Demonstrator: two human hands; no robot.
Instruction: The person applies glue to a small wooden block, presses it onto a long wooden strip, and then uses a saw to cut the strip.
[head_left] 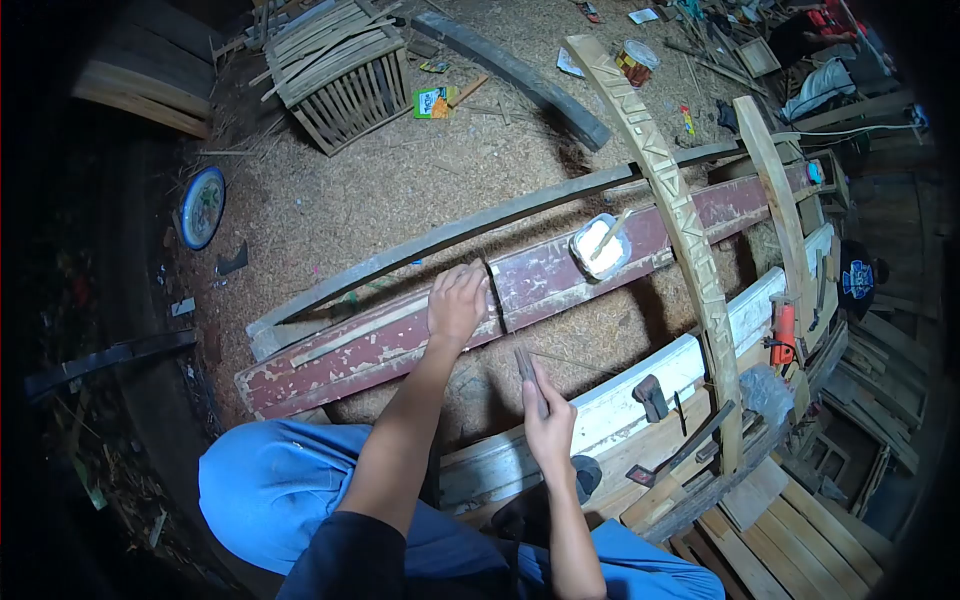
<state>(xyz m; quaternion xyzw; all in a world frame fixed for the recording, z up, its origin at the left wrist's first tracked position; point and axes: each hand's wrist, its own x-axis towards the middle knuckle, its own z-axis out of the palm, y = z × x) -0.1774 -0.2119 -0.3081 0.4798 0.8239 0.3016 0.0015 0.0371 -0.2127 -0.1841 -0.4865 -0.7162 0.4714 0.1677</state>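
My left hand (458, 303) lies on the worn red plank (375, 345), its fingers bent together near the far edge. What sits under those fingers is hidden. Just right of it, a narrow dark strip (496, 300) crosses the plank; whether the hand touches it I cannot tell. Nearer to me, my right hand (550, 425) is closed around a flat, dark stick-like tool (530, 375), whose tip points up toward the plank. Farther along the plank stands an open tub of white paste (601, 248) with a wooden stick (612, 235) leaning in it.
A carved curved beam (675, 200) crosses over the plank on the right. The white board (640, 395) nearby bears a dark block (651, 398). A red tool (783, 330) stands farther right. A slatted crate (345, 85) and sawdust cover the ground behind. Another person (858, 280) is partly visible.
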